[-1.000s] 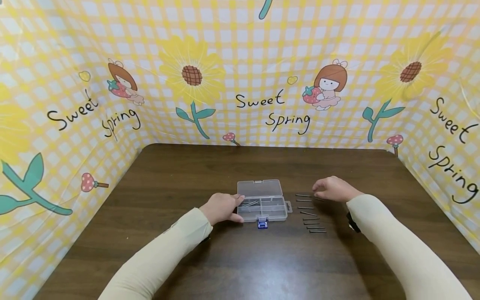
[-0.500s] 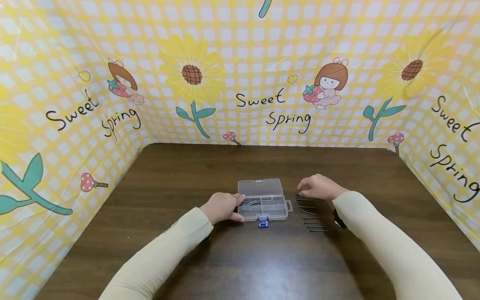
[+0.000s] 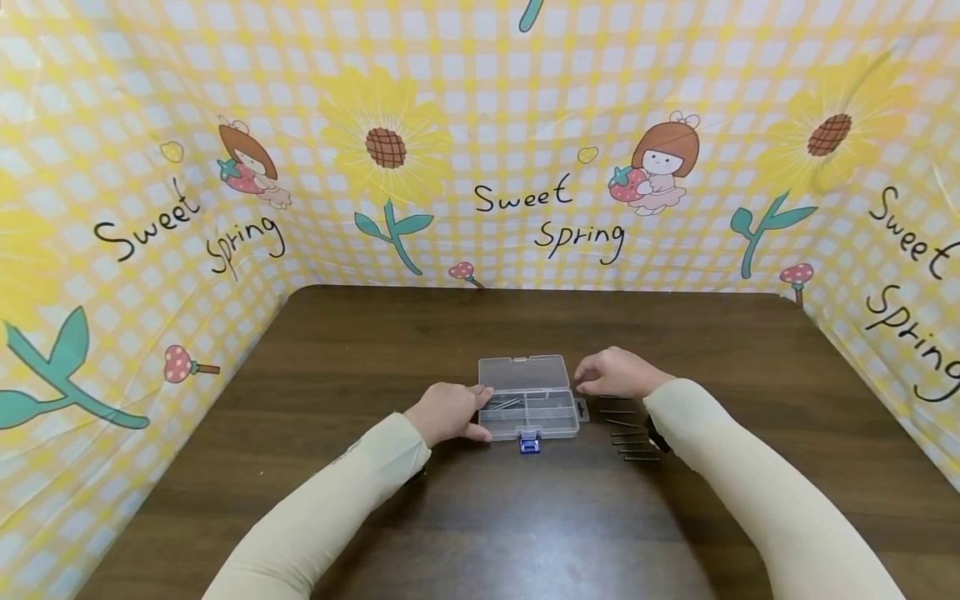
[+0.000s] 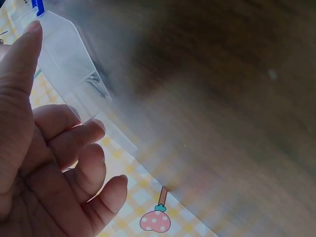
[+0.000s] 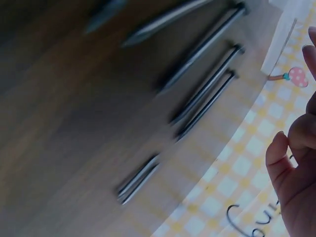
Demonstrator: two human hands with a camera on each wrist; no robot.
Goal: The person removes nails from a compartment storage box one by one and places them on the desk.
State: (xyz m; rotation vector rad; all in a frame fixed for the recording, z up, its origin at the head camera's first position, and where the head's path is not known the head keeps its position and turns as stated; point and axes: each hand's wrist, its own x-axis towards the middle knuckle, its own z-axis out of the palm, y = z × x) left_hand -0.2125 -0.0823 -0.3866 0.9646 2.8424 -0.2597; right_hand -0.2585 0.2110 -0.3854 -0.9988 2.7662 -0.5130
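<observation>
My left hand (image 3: pixel 447 412) grips the left side of a clear plastic compartment box (image 3: pixel 551 426), thumb at its front corner and a finger on its rim. The box's lid (image 3: pixel 525 373) is swung back. A few nails (image 3: pixel 504 405) lie in its left compartment. Right of the box, several loose nails (image 3: pixel 621 422) form a column on the table. My right hand (image 3: pixel 618 372) is beside the lid's right edge, its fingers bent toward the thumb. I cannot tell whether a nail is between its fingertips. The right wrist view shows two more nails (image 5: pixel 137 179) apart from the row.
A blue latch (image 3: pixel 529 443) hangs from the box's front, and a hanging tab (image 3: pixel 582 410) juts from its right side. The brown wooden table (image 3: pixel 360 333) meets a patterned yellow checked cloth (image 3: pixel 450 208) at the back and sides.
The right hand has moved left from the nails' far end to beside the box lid. The left hand stays on the box, whose lid remains raised.
</observation>
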